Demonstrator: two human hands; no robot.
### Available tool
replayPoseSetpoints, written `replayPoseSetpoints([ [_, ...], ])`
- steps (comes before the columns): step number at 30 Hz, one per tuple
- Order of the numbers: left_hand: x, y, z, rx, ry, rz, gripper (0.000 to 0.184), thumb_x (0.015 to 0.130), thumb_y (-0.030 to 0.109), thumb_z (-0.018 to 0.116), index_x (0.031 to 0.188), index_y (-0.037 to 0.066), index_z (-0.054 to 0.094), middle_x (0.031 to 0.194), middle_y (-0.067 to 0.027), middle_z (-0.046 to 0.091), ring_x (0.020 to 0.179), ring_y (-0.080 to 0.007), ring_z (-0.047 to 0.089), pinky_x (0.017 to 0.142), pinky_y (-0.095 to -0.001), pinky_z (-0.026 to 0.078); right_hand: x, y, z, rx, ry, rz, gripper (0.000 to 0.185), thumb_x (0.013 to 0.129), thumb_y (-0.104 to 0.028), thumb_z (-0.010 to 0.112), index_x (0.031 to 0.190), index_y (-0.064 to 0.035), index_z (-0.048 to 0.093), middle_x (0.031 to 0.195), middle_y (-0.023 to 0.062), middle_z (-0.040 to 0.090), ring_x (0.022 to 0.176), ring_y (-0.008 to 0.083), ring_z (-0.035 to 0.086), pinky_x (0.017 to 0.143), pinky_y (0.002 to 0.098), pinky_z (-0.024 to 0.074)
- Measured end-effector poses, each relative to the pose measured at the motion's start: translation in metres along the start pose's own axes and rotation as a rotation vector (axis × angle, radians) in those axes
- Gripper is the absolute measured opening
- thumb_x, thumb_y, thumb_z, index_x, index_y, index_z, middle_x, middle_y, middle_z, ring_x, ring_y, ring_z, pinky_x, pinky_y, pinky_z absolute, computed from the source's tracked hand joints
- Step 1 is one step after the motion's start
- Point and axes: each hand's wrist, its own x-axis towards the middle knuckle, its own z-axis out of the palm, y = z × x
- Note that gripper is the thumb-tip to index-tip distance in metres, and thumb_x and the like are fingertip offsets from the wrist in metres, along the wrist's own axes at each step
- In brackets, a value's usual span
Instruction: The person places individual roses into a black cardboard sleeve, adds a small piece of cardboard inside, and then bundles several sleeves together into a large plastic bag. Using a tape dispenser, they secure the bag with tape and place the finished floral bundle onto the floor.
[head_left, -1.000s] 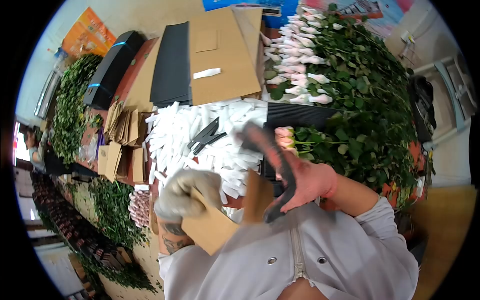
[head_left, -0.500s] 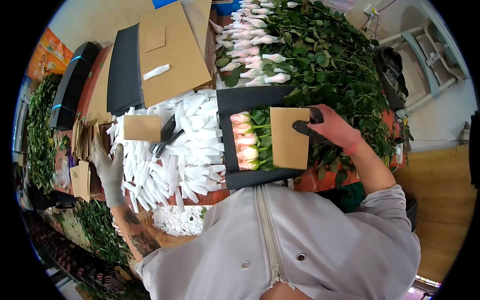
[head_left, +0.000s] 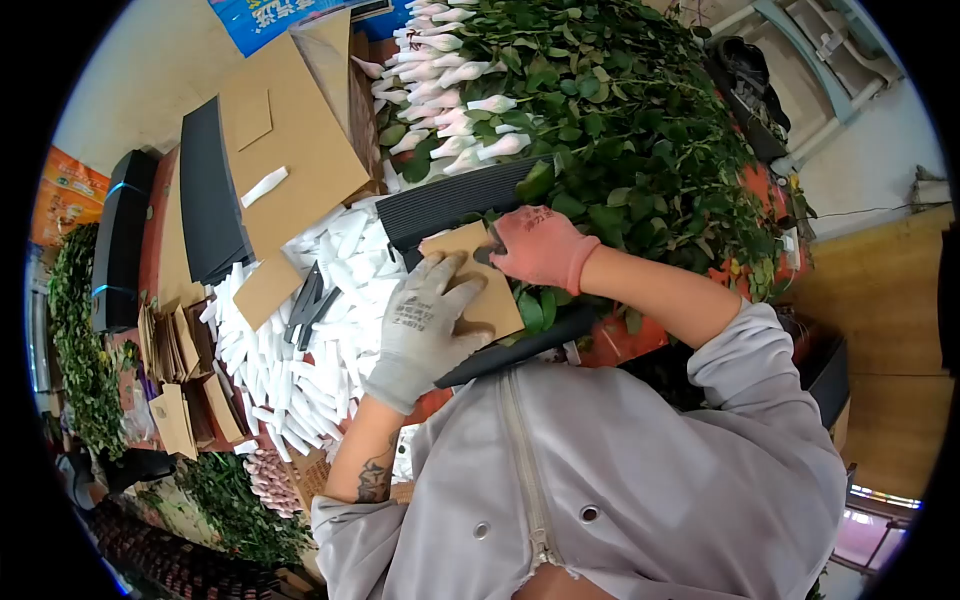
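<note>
Card [head_left: 498, 305] mid-frame over black sheet [head_left: 455, 202], being set by the look of it: left hand [head_left: 418, 325] splayed flat at its 8 o'clock, right hand [head_left: 542, 248] curled at 2 o'clock (grip unclear), next move calls for keeping it square.

The left hand [head_left: 420, 325], gloved in pale grey, lies palm down on the cardboard piece [head_left: 497, 308], fingers spread. The right hand [head_left: 542, 247], in a pink glove with dark fingers, bends over its far right edge. Both bare forearms angle inward toward it.
</note>
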Motion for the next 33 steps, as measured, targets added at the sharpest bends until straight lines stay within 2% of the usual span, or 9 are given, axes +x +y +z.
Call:
replayPoseSetpoints([
  [2,0.001,-0.001,-0.006,0.026,-0.037,0.015,0.050,0.069,0.035,0.067,0.114,0.016,0.059,0.130,-0.0140,0.046,0.123,-0.0336,0.040,0.100,-0.0420,0.033,-0.002,-0.013,-0.030,-0.157,-0.104,-0.024,0.036,0.076,-0.037,0.062,0.096,-0.0085,0.056,0.091,0.0136,0.060,0.090,0.0297,0.058,0.080,0.0397,0.0448],
  [3,0.001,0.001,-0.008,0.056,-0.082,0.024,0.051,0.069,0.035,0.068,0.115,0.016,0.059,0.130,-0.0139,0.046,0.122,-0.0332,0.041,0.100,-0.0420,0.032,0.000,-0.008,-0.036,-0.068,0.559,-0.288,0.043,0.072,-0.036,0.067,0.103,-0.0091,0.054,0.093,0.0131,0.059,0.092,0.0309,0.057,0.085,0.0408,0.0438],
  [5,0.003,0.001,-0.009,0.110,-0.106,0.065,0.052,0.069,0.036,0.068,0.116,0.016,0.059,0.130,-0.0137,0.046,0.122,-0.0327,0.041,0.100,-0.0423,0.032,0.034,0.010,-0.061,-0.099,0.665,-0.467,0.047,0.070,-0.032,0.069,0.108,-0.0098,0.055,0.097,0.0129,0.059,0.094,0.0310,0.057,0.086,0.0409,0.0441],
  [9,0.004,0.009,-0.008,0.205,-0.102,0.094,0.053,0.068,0.036,0.069,0.116,0.015,0.059,0.130,-0.0143,0.046,0.121,-0.0332,0.042,0.099,-0.0419,0.034,0.037,0.016,-0.069,0.051,-0.106,-0.265,0.033,0.074,-0.025,0.059,0.105,-0.0116,0.060,0.100,0.0141,0.062,0.092,0.0264,0.060,0.081,0.0412,0.0474],
  [21,0.027,-0.001,0.009,0.299,-0.032,0.239,0.064,0.074,0.042,0.063,0.126,0.007,0.048,0.133,-0.0201,0.042,0.124,-0.0371,0.037,0.103,-0.0466,0.027,-0.036,0.026,0.028,-0.203,0.215,-0.285,0.046,0.078,-0.034,0.059,0.116,-0.0082,0.052,0.130,0.0158,0.047,0.102,0.0287,0.056,0.088,0.0372,0.0438],
  [25,0.028,-0.009,0.013,0.260,-0.155,0.233,0.077,0.070,0.045,0.065,0.131,0.006,0.040,0.138,-0.0227,0.033,0.129,-0.0422,0.027,0.107,-0.0512,0.016,-0.086,-0.022,0.041,0.333,0.828,-0.096,0.053,0.070,-0.022,0.069,0.118,-0.0049,0.051,0.126,0.0160,0.048,0.111,0.0324,0.049,0.096,0.0406,0.0382],
  [29,0.022,-0.008,0.016,0.241,-0.116,0.240,0.074,0.074,0.044,0.063,0.132,0.005,0.039,0.137,-0.0225,0.035,0.128,-0.0424,0.027,0.107,-0.0513,0.016,-0.169,-0.058,0.073,0.974,0.540,0.136,0.041,0.076,-0.023,0.066,0.111,-0.0060,0.055,0.106,0.0125,0.058,0.102,0.0313,0.054,0.096,0.0406,0.0389],
  [31,0.021,-0.008,0.018,0.219,-0.135,0.216,0.070,0.076,0.037,0.062,0.133,0.004,0.038,0.139,-0.0229,0.032,0.130,-0.0443,0.024,0.107,-0.0528,0.014,-0.174,-0.049,0.141,2.430,0.424,0.710,0.035,0.079,-0.024,0.065,0.110,-0.0080,0.058,0.099,0.0099,0.061,0.099,0.0313,0.056,0.095,0.0434,0.0394],
  [33,0.020,-0.009,0.017,0.238,-0.120,0.241,0.070,0.076,0.042,0.061,0.132,0.005,0.039,0.137,-0.0207,0.035,0.129,-0.0416,0.027,0.107,-0.0514,0.016,-0.160,-0.049,0.179,2.663,0.422,0.619,0.033,0.083,-0.028,0.062,0.110,-0.0086,0.058,0.104,0.0090,0.061,0.103,0.0304,0.055,0.095,0.0448,0.0392],
])
